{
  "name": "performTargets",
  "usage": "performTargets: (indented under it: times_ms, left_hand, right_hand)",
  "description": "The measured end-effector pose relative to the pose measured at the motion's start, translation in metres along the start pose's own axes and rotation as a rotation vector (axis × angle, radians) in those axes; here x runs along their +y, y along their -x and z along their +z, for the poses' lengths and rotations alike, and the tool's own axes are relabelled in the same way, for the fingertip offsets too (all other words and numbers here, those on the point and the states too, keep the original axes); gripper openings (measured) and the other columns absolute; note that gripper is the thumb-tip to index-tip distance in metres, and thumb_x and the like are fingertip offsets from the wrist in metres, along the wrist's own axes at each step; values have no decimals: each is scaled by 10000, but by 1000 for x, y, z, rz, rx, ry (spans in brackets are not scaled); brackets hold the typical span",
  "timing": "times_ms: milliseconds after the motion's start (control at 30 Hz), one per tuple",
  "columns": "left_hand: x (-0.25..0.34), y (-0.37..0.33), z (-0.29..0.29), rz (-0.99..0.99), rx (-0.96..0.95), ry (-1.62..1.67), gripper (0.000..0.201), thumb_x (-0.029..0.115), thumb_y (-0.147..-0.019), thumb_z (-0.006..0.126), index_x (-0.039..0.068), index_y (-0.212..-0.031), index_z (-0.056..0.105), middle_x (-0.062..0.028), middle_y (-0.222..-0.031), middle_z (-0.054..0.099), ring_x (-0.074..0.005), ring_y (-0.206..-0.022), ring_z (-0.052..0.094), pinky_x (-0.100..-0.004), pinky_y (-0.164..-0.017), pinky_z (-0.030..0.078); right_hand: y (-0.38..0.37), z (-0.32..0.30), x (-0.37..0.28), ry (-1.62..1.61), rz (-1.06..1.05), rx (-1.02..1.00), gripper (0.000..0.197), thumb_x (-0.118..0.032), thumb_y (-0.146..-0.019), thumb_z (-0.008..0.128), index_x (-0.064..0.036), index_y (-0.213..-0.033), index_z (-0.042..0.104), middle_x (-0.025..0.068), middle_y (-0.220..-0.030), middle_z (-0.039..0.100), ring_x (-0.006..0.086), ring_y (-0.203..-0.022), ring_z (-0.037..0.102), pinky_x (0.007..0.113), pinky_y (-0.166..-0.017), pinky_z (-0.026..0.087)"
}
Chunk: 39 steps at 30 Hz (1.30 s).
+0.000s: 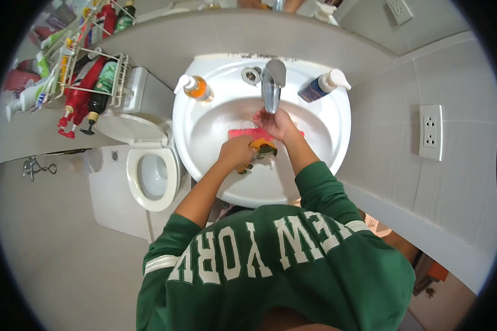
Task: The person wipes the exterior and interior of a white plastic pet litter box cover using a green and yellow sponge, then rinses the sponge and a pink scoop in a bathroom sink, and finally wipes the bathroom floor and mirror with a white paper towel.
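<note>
Over the white sink [204, 160], my left hand [236, 150] is closed in a fist on a crumpled cloth. The cloth [265, 148] shows orange and dark green patches on both sides of that fist. A bright red-pink strip [248, 133] lies just beyond my left hand; whether it belongs to the same cloth I cannot tell. My right hand [280, 126] is turned palm up beneath the chrome faucet [273, 85], its fingers loosely curled and apart, with nothing seen in them. Its wrist is beside the far right end of the red-pink strip.
On the sink's rim stand an orange pump bottle [197, 88] at left and a dark blue bottle [321, 86] at right. A toilet [174, 176] is left of the sink. A wire rack [119, 83] of bottles hangs at upper left, and a wall outlet [431, 132] at right.
</note>
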<state>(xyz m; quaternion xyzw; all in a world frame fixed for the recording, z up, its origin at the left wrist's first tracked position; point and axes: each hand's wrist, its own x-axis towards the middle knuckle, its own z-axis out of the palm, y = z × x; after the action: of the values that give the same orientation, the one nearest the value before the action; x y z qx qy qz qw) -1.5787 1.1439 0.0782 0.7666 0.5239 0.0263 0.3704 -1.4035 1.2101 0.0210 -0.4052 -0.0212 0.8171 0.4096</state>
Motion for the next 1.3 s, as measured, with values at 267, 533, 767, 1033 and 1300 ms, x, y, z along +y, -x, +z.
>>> performTargets:
  times_ms: [267, 533, 767, 1033, 1300]
  left_hand:
    - [-36, -14, -21, -430, -153, 1949, 295, 252, -840, 493, 49, -1025, 599, -125, -970, 656, -273, -835, 637, -406, -788, 515]
    - [-18, -61, 13, -199, -269, 2244, 195, 215, -881, 467, 67, -948, 574, -73, -862, 638, -223, -829, 639, -396, -764, 538]
    - [-49, -79, 19, 30, -319, 2319, 327, 428, -937, 430, 138, -851, 554, -23, -764, 616, -128, -538, 559, -255, -494, 517]
    - [-25, -93, 19, -297, -144, 1787, 228, 277, -951, 440, 106, -841, 543, -6, -656, 545, -122, -494, 529, -256, -452, 484]
    - [6, -95, 13, -283, 107, 1265, 297, 277, -980, 399, 32, -1062, 547, -73, -875, 616, -141, -696, 609, -305, -605, 517]
  right_hand:
    - [10, 33, -7, 118, 80, -123, 174, -161, -908, 537, 6, -934, 577, 103, -856, 618, 216, -791, 643, 301, -734, 568]
    - [34, 31, -17, 401, 72, -20, 243, -71, -900, 554, 22, -1125, 554, 106, -990, 610, 168, -828, 640, 212, -712, 558]
    - [46, 78, 11, 275, -45, 21, 257, -110, -902, 565, 30, -1117, 560, 63, -964, 613, 107, -674, 599, 192, -549, 518]
    - [40, 50, 15, 372, -178, -29, 130, -70, -874, 594, -20, -994, 592, -5, -733, 574, 72, -631, 552, 207, -562, 459]
    - [29, 16, 15, 1207, -706, 546, 284, -105, -842, 627, -51, -1116, 577, 72, -1032, 615, 158, -914, 585, 279, -771, 469]
